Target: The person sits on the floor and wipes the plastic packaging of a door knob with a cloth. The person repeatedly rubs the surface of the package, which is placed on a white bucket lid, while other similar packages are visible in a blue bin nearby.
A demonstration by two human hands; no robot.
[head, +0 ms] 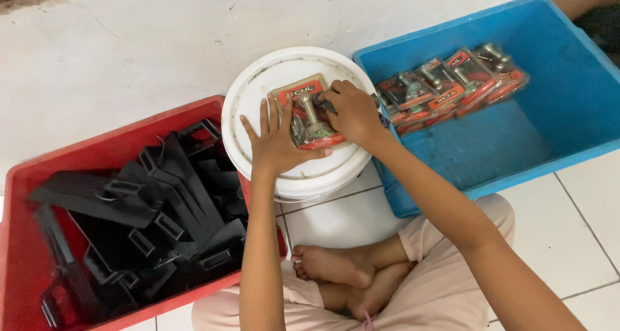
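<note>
I am looking down on a white tiled floor [581, 208]. At centre frame, a blister pack [309, 114] is lying on a white bucket lid [258, 92]; left hand [274, 144] is pressing flat, right hand [352, 111] is pinching its metal part. Glossy finished packs [452, 82] are filling the blue crate [562, 111] upper right; matte black plastic pieces [161, 215] are heaping the red crate [19, 240] lower left.

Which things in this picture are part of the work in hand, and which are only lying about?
In use:
- left hand, pressing flat
- right hand, gripping
- red carded blister pack with a metal part
- white round plastic bucket lid, used as a bench
- blue plastic crate with a row of matching red packs

Lying about:
- red plastic crate of black plastic pieces
- white tiled floor
</note>
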